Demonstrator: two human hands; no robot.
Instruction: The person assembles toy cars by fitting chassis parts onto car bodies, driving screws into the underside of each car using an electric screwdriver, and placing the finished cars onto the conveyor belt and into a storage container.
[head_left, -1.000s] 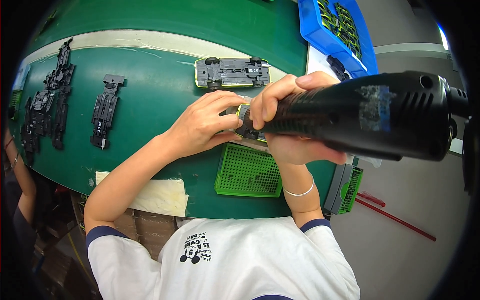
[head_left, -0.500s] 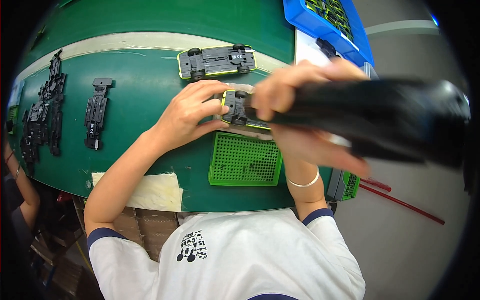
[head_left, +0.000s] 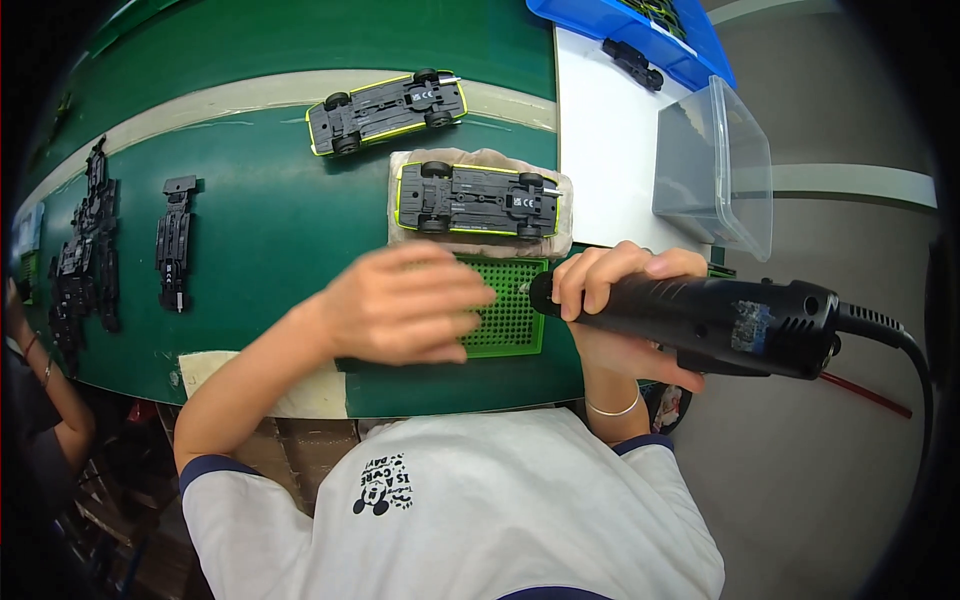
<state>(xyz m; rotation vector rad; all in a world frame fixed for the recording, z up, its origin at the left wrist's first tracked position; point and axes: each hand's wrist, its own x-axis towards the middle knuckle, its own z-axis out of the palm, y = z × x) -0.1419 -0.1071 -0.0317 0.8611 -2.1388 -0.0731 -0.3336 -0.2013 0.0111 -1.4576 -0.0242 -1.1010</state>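
Observation:
My right hand (head_left: 625, 285) is closed round a black corded electric screwdriver (head_left: 740, 320), its tip over the right side of a green perforated tray (head_left: 515, 340). My left hand (head_left: 405, 305) hovers at the tray's left part, fingers stretched out and apart, blurred by motion; the thumb is hard to see. Just beyond the tray, a toy car (head_left: 475, 202) lies wheels up on a pale padded cradle (head_left: 565, 215), its black underside edged in yellow-green. A second upturned toy car (head_left: 385, 110) rests farther back, angled on the table.
A single black chassis plate (head_left: 175, 240) and a pile of similar parts (head_left: 85, 250) lie at left. Beyond my right hand stand a clear plastic bin (head_left: 705, 165) and a blue crate (head_left: 710, 45). A power cord (head_left: 910, 345) trails right. Another person's arm (head_left: 65, 405) shows at left.
My left hand has left the car in the cradle and moved nearer, over the tray. The screwdriver has drawn back from that car toward me. The view has shifted slightly.

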